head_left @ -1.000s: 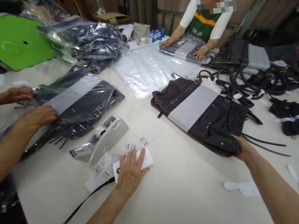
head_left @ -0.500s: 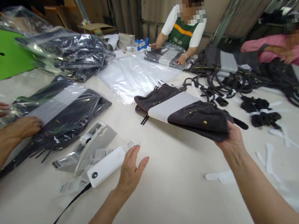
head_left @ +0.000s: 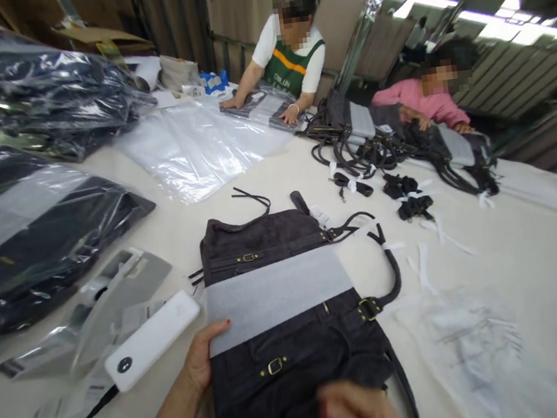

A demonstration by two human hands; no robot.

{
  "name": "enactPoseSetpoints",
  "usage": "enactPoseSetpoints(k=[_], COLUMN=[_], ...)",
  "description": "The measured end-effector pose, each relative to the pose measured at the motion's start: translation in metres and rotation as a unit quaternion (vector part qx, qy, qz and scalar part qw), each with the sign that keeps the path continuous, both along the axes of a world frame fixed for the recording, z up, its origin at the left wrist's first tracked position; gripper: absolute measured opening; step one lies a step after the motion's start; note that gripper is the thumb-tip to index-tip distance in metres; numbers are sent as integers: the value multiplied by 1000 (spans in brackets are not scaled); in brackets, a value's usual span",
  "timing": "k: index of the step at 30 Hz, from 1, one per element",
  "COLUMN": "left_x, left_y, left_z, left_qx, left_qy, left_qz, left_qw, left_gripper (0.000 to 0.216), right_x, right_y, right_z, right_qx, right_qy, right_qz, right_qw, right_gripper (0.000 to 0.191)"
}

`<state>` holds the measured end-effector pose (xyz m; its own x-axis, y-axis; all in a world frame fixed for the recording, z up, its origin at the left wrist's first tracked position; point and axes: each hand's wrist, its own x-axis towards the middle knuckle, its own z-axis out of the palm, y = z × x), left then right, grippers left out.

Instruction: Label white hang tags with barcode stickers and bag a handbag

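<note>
A dark grey handbag with brass-coloured buckles lies on the table right before me, its looped handle out to the right. Around its middle runs a pale grey band. My left hand grips the bag's left edge, thumb on top of the band and the other fingers hidden beneath. Over the lower part of the bag is my right hand, smeared by motion, so its fingers cannot be made out. Left of the bag lies a white power bank with a black cable.
A plastic-wrapped bag and a tape dispenser are on the left. Clear plastic bags spread farther back. Beyond them, a person in a green apron and another in pink handle bags. Straps lie at right.
The handbag has come nearer and turned, now lying before me. My left hand has gone from beside the power bank to the bag's edge; my right hand has moved down over it.
</note>
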<state>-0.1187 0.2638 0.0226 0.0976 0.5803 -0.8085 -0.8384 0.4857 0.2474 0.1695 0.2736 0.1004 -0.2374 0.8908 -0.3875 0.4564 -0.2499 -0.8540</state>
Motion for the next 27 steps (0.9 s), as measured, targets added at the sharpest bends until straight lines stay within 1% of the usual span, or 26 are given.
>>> enactPoseSetpoints(k=[1,2,3,4,5,6,7,9,11,13,15,17,21,25,27], left_x=[1,2,4,5,6,8,9,11,11,10,9,9,15,28,31], left_y=[0,0,0,0,-1,-1,-2,-2,1,4,7,8,8,9,15], left_z=[0,2,4,6,8,10,10,9,6,2,0,2,12,28,42], left_qx=[4,11,22,38,57,72,80,75,58,49,50,56,90,140,175], left_qy=[11,29,53,80,109,138,164,193,199,197,201,207,207,219,232], left_qz=[-3,-6,-10,-16,-22,-27,-30,-27,-19,-17,-18,-21,-31,-34,-42], left_qw=[1000,999,998,996,992,987,983,978,978,979,978,977,974,965,956], left_gripper=[46,46,46,48,50,53,56,59,59,57,57,55,52,53,53], right_x=[7,14,20,24,26,26,24,20,18,16,14,12,13,24,29], right_y=[25,51,78,104,127,146,161,175,177,171,163,152,129,115,106], right_z=[-1,-3,-8,-14,-21,-29,-36,-46,-50,-48,-41,-29,7,54,80], right_qx=[23,72,102,84,24,0,-29,-78,-125,-153,-147,-123,-54,17,44], right_qy=[-13,-54,-90,-111,-108,-98,-84,-46,-4,35,59,71,84,73,68], right_qz=[-12,-54,-101,-135,-137,-130,-119,-90,-67,-59,-73,-94,-115,-139,-164], right_qw=[1000,994,986,981,984,987,989,992,990,986,985,985,988,987,983], right_gripper=[40,45,55,62,65,62,59,52,47,43,41,37,33,36,38])
